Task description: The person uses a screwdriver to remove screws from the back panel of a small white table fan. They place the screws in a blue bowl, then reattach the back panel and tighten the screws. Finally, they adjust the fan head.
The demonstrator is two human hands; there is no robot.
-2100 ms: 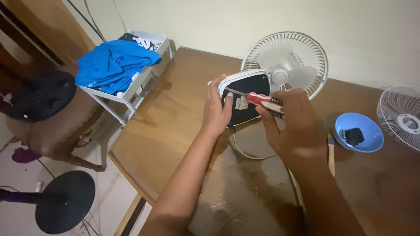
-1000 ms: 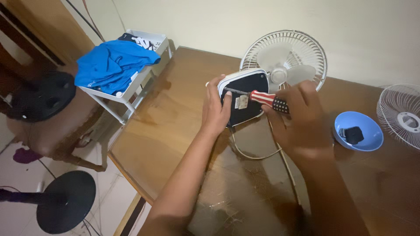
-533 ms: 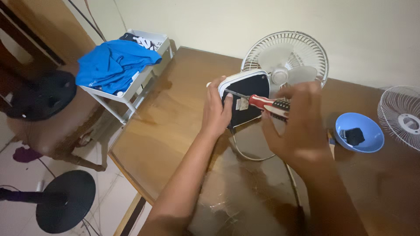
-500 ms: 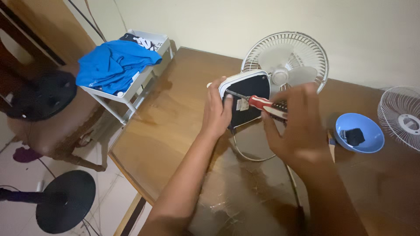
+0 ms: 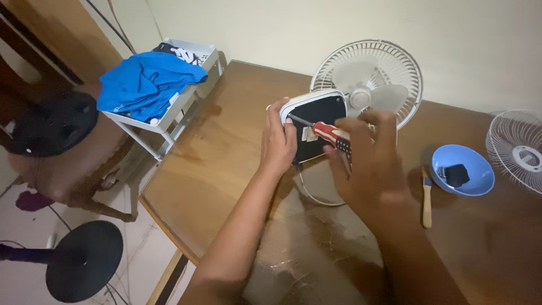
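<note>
I hold the fan base (image 5: 316, 127) tilted up on the desk (image 5: 226, 169), just in front of the white fan head (image 5: 367, 79) it belongs to. My left hand (image 5: 278, 144) wraps the base's left edge, fingers closed around its white rim, while my right hand (image 5: 370, 164) grips the red-handled screwdriver (image 5: 324, 131), fingers curled shut on the handle. The tip sits near the base's upper left corner, and I judge it best to keep the shaft square to the screw, press in firmly and turn slowly so it does not slip across the dark underside. The left hand should brace hard against that push. A small pale rectangular label sits on the dark underside, just below the screwdriver shaft; its print is too small to tell. Right of the base lie a wooden-handled brush (image 5: 427, 195) and a blue bowl (image 5: 471, 181) holding a small black part.
</note>
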